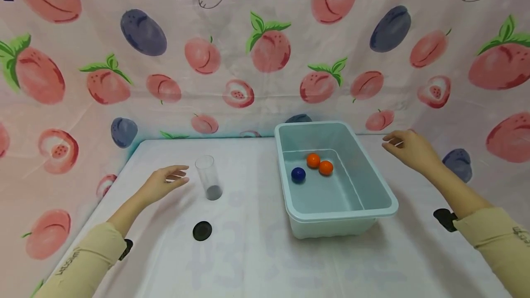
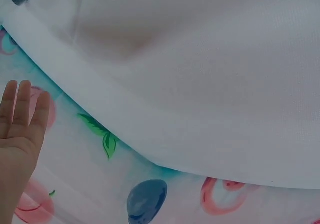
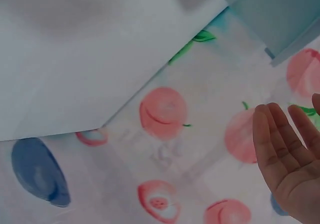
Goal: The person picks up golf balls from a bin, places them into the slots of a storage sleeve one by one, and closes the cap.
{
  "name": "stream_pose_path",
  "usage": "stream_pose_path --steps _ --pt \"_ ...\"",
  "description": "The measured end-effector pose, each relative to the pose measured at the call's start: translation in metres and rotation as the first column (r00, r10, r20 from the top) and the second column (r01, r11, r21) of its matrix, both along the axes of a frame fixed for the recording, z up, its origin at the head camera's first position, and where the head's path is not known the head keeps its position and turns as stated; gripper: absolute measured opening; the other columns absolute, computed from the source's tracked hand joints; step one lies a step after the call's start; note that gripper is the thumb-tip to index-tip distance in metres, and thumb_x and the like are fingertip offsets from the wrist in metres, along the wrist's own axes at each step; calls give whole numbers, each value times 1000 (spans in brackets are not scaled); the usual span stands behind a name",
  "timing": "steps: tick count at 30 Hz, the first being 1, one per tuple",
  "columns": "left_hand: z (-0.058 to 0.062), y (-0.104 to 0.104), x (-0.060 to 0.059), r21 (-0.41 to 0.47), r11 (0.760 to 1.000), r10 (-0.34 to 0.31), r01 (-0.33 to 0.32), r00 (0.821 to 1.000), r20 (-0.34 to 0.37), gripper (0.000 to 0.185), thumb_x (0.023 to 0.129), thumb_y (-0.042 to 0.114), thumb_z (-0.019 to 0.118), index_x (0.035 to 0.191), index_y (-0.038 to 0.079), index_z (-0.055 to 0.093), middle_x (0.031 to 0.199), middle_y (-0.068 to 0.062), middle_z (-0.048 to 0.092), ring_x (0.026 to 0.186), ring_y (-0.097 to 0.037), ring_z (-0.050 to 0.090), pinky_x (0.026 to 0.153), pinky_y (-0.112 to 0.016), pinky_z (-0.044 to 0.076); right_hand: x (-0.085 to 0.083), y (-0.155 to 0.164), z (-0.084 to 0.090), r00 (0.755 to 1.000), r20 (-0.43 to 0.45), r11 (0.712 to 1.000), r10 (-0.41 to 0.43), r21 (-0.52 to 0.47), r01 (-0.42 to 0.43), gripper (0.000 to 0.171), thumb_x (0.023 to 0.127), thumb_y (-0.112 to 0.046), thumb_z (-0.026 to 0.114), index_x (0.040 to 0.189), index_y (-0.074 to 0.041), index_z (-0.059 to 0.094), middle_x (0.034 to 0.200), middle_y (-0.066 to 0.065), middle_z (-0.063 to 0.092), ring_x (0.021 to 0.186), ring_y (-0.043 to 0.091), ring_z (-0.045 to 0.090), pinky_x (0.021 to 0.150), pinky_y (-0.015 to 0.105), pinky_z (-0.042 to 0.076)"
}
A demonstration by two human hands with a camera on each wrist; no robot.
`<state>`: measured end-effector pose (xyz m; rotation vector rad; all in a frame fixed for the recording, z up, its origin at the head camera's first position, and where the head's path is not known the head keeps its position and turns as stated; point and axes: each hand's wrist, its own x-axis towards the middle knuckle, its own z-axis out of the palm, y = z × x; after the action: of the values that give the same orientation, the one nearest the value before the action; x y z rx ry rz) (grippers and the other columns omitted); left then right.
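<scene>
Pale-blue bin (image 1: 337,227) has 3 balls (image 1: 313,160); clr cup (image 1: 209,176) seems grey at btm.

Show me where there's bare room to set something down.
The table is bare between the clear cup and bin, and between the black disc and bin. Inside the bin, the near floor is free. Tighter: around the blue ball and two orange balls, and the gap between cup and left hand.
</scene>
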<state>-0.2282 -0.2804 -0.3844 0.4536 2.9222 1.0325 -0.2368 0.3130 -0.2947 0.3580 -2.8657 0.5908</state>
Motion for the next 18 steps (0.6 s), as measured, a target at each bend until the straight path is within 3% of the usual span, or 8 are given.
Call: stream_pose_path --steps 5,9,13,18 --pt "4 2 0 50 999 -14 13 1000 15 51 93 23 61 134 -2 47 125 -28 57 111 -43 58 92 -53 48 -1 -15 13 998 64 1000 1 -14 0 33 93 -20 57 109 8 61 103 33 62 91 47 62 72 51 55" --pt "6 5 1 83 997 -12 9 999 37 56 91 25 62 137 -2 44 128 -28 54 115 -43 55 93 -53 48 -4 -29 22 987 157 996 20 -91 -5 38 93 -23 59 113 9 59 107 32 62 84 35 68 70 41 58" --pt "3 7 0 111 994 -15 11 999 36 57 90 22 64 137 -5 43 128 -29 54 115 -44 55 93 -53 48 -8 -42 28 964 259 979 68 -205 -14 41 93 -22 59 118 10 56 112 32 61 85 26 68 71 34 58" --pt "0 10 2 139 990 -7 0 999 49 58 90 20 64 137 -5 42 128 -30 53 116 -45 54 94 -54 47 -14 -55 33 925 363 966 110 -258 -13 41 94 -20 58 122 9 54 118 31 58 89 25 66 77 37 57"
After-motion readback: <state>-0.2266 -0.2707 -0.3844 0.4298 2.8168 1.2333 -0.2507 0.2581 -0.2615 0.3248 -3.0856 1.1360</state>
